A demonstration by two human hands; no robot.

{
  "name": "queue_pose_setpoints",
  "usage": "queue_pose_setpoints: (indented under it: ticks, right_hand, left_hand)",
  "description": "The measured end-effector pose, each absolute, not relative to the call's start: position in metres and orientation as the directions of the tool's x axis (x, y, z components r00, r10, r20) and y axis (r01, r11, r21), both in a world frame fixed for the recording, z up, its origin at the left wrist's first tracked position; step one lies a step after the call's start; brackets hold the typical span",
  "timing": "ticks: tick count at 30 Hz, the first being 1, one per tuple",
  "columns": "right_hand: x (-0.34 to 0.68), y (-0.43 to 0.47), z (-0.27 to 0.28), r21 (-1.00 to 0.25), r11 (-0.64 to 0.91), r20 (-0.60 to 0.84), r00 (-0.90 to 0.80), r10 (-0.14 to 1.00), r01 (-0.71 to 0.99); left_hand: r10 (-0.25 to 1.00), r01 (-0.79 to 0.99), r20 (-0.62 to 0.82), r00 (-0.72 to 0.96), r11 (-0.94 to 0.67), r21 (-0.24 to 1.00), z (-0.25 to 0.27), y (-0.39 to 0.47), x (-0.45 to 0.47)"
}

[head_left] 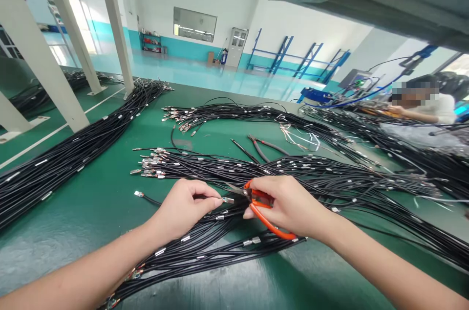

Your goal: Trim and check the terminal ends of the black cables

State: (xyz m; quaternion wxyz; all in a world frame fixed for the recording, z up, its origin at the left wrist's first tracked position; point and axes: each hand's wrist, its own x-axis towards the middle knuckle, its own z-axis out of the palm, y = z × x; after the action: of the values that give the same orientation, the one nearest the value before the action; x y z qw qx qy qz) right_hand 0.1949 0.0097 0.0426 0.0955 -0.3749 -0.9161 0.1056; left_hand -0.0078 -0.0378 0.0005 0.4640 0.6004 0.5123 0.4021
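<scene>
My left hand [188, 205] pinches the end of a black cable between thumb and fingertips. A small silvery cable end [227, 200] pokes out to the right of the fingertips. My right hand [284, 202] grips orange-handled scissors [273, 230], with its fingers around the handles. The blades [236, 188] point left, close to the held cable end; I cannot tell whether they touch it. Beneath both hands lies a bundle of black cables [216, 239] with white labels. Another cable with a pale tip [139, 194] sticks out left of my left hand.
More cable bundles [220, 166] spread over the green table [73, 217], one long bundle [110, 129] along the left. Dark-handled pliers [262, 146] lie beyond my right hand. White metal posts [47, 55] rise at left. A person [421, 109] sits at the far right.
</scene>
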Motion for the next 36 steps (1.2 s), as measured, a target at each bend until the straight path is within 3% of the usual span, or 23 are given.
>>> queue_pose_setpoints:
  ticks: [7,23,36]
  right_hand:
    - [0.196,0.009,0.045,-0.111,0.812,0.054,-0.813,0.580,0.573]
    - [0.202,0.006,0.045,0.066,0.861,0.042,-0.863,0.503,0.505]
    - [0.205,0.009,0.042,0.172,0.879,0.114,-0.895,0.430,0.444]
  left_hand:
    - [0.988,0.300,0.038,0.150,-0.082,0.951,0.002,-0.041,-0.007]
    - [0.981,0.325,0.049,0.188,-0.109,0.939,0.004,-0.043,-0.007]
    - [0.980,0.313,0.065,0.187,-0.122,0.942,0.002,-0.043,-0.006]
